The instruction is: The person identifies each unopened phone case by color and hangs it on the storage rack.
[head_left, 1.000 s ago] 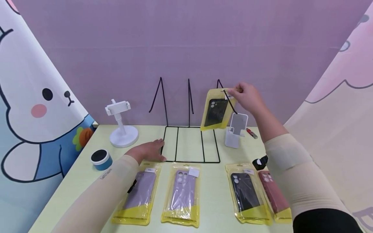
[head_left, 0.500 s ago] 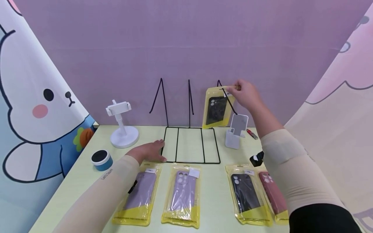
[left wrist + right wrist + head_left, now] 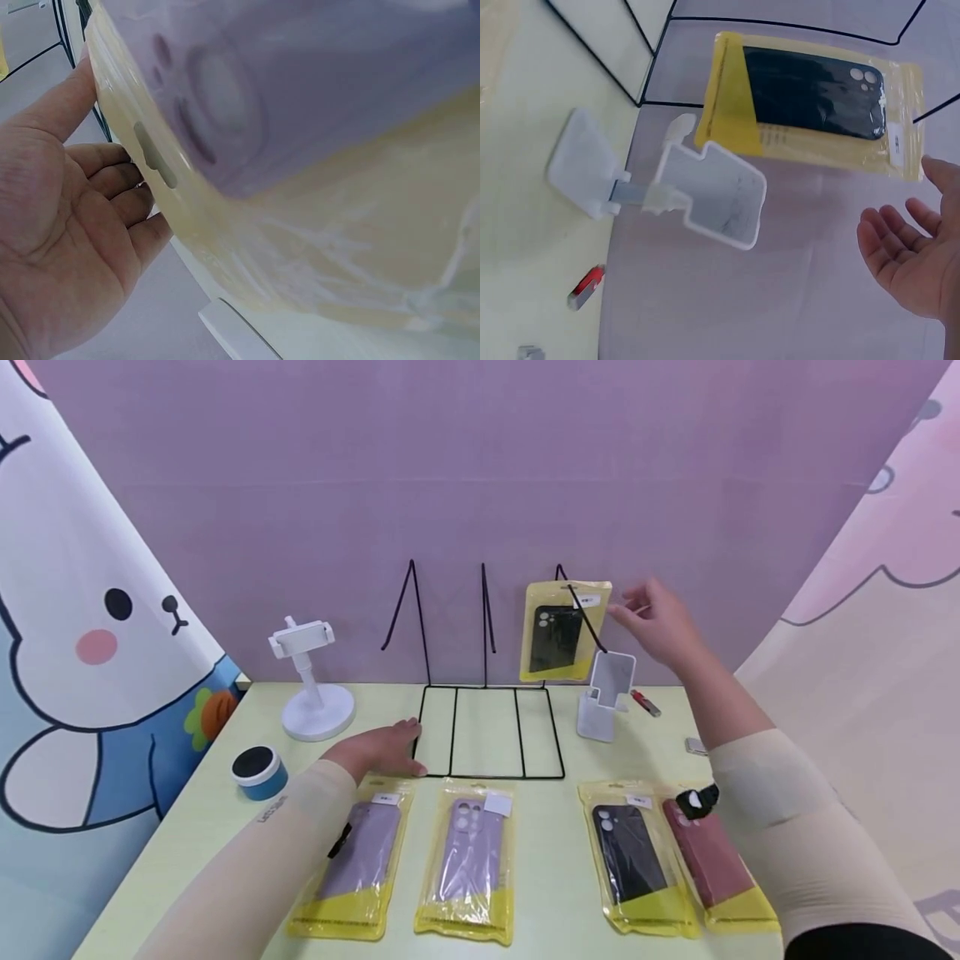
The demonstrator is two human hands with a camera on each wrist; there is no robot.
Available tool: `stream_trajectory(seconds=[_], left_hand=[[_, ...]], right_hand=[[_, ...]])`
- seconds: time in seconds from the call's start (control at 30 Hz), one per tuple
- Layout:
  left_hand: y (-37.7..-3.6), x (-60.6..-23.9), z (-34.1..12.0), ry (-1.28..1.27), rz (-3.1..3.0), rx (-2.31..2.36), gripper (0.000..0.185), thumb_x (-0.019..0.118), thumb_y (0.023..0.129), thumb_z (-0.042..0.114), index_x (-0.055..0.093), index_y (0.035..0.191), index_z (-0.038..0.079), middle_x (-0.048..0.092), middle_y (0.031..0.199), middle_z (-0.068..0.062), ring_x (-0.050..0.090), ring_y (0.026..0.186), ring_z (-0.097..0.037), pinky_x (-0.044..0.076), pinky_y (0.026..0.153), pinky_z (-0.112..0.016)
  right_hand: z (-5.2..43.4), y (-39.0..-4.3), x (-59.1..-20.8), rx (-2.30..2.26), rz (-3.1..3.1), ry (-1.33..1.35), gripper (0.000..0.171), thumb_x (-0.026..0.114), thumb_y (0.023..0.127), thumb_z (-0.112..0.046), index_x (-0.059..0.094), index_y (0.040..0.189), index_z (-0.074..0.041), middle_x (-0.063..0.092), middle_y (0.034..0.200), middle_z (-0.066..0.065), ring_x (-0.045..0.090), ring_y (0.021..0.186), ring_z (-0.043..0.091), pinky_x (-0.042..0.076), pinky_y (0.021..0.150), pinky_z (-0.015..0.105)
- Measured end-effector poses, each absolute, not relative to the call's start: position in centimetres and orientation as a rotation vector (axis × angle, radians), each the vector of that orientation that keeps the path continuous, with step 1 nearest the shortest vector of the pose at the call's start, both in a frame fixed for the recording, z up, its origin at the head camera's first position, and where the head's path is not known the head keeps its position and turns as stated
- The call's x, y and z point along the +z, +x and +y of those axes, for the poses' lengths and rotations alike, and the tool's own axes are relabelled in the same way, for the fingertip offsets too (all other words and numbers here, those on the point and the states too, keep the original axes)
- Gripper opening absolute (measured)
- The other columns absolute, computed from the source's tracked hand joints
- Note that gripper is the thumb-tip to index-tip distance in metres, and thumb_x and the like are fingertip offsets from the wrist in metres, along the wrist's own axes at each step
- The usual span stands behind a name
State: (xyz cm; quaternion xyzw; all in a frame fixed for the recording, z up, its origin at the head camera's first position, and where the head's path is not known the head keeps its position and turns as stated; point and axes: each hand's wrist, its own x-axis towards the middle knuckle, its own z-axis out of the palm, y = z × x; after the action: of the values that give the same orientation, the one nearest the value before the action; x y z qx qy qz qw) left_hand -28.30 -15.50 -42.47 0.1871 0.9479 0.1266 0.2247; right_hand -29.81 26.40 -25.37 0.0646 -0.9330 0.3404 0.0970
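Observation:
A black phone case in a yellow-edged clear pouch (image 3: 555, 639) hangs on the right hook of a black wire display rack (image 3: 487, 777). My right hand (image 3: 660, 622) is just right of that pouch, fingers loosely bent and holding nothing. In the right wrist view its thumb is close to the top edge of the pouch (image 3: 817, 94); whether they touch I cannot tell. My left hand (image 3: 381, 750) rests against the left side of the rack base, thumb toward the near corner. Below it lies a pouch with a purple case (image 3: 363, 847), which looms large in the left wrist view.
Along the front lie more pouches: one purple case (image 3: 471, 852), one black (image 3: 632, 856), one dark red (image 3: 708, 860). A white phone stand (image 3: 318, 710) and blue jar (image 3: 260, 772) stand left. Right of the rack are a small white stand (image 3: 597, 718) and red cutter (image 3: 646, 703).
My right hand has let go of the hanging pouch and moved a little right. The pouch now hangs straighter from the hook. My left hand has stayed at the rack base.

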Motion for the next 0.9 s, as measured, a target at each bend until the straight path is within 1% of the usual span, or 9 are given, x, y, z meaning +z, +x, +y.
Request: stream_trajectory(seconds=[0.1,0.2,0.3,0.4,0.5,0.6,0.7,0.8,0.9], left_hand=[[-28.4,-42.5,-15.5,0.525,2.619,0.343,0.092,0.065,0.091,0.048,0.018,0.157,0.004,0.009,0.165,-0.016,0.011,0.151,-0.035,0.015,0.122,-0.05],[-28.5,-42.5,-15.5,0.531,2.622,0.335,0.092,0.065,0.091,0.049,0.018,0.157,0.004,0.009,0.165,-0.016,0.011,0.151,-0.035,0.015,0.122,-0.05],[-28.5,-42.4,-15.5,0.526,2.624,0.336,0.092,0.065,0.091,0.049,0.017,0.157,0.005,0.008,0.165,-0.016,0.01,0.151,-0.035,0.015,0.122,-0.05],[-28.5,-42.4,-15.4,0.516,2.623,0.335,0.092,0.065,0.091,0.048,0.017,0.157,0.005,0.008,0.165,-0.015,0.01,0.152,-0.034,0.015,0.122,-0.05],[-28.6,-42.4,-15.3,0.516,2.622,0.328,0.092,0.065,0.091,0.048,0.017,0.157,0.005,0.009,0.165,-0.015,0.01,0.152,-0.034,0.015,0.122,-0.05],[-28.5,-42.4,-15.3,0.513,2.617,0.334,0.092,0.065,0.091,0.047,0.018,0.157,0.005,0.008,0.165,-0.016,0.01,0.151,-0.035,0.014,0.122,-0.051],[-28.5,-42.5,-15.3,0.504,2.613,0.338,0.092,0.065,0.091,0.047,0.017,0.157,0.005,0.008,0.165,-0.016,0.01,0.152,-0.035,0.014,0.122,-0.051],[-28.4,-42.6,-15.4,0.49,2.61,0.337,0.092,0.065,0.091,0.048,0.016,0.157,0.006,0.007,0.165,-0.015,0.009,0.152,-0.034,0.014,0.122,-0.051],[-28.3,-42.7,-15.4,0.477,2.61,0.336,0.093,0.065,0.091,0.049,0.015,0.158,0.007,0.006,0.165,-0.013,0.008,0.152,-0.033,0.014,0.123,-0.05]], right_hand=[[27.4,-28.3,-26.2,0.984,-2.786,0.209,0.064,0.052,0.096,-0.056,0.048,0.13,-0.002,0.057,0.12,0.017,0.055,0.11,0.033,0.049,0.091,0.049],[28.3,-26.8,-27.4,0.925,-2.812,0.227,0.058,0.053,0.096,-0.055,0.053,0.125,-0.005,0.059,0.112,0.015,0.056,0.099,0.029,0.051,0.08,0.041],[29.2,-25.4,-29.4,0.88,-2.837,0.272,0.051,0.054,0.097,-0.052,0.057,0.119,-0.006,0.062,0.103,0.014,0.056,0.09,0.027,0.05,0.07,0.034],[30.0,-24.0,-31.8,0.849,-2.885,0.3,0.046,0.054,0.098,-0.049,0.059,0.115,-0.007,0.064,0.099,0.013,0.057,0.087,0.025,0.049,0.067,0.032],[30.6,-22.7,-34.0,0.824,-2.951,0.302,0.044,0.054,0.098,-0.049,0.059,0.114,-0.009,0.065,0.101,0.011,0.058,0.089,0.024,0.048,0.07,0.033],[31.0,-21.6,-35.7,0.799,-3.005,0.312,0.045,0.055,0.097,-0.051,0.061,0.114,-0.011,0.066,0.103,0.008,0.059,0.092,0.022,0.048,0.074,0.034],[31.0,-21.0,-37.1,0.732,-3.072,0.373,0.048,0.057,0.095,-0.052,0.062,0.116,-0.009,0.067,0.107,0.008,0.061,0.097,0.024,0.052,0.078,0.04],[30.8,-20.4,-38.5,0.634,-3.187,0.431,0.056,0.061,0.093,-0.051,0.057,0.129,-0.007,0.064,0.122,0.014,0.06,0.111,0.032,0.051,0.09,0.05],[30.5,-19.8,-40.0,0.54,-3.329,0.433,0.066,0.066,0.09,-0.048,0.049,0.141,-0.008,0.053,0.139,0.019,0.051,0.127,0.038,0.044,0.101,0.058]])
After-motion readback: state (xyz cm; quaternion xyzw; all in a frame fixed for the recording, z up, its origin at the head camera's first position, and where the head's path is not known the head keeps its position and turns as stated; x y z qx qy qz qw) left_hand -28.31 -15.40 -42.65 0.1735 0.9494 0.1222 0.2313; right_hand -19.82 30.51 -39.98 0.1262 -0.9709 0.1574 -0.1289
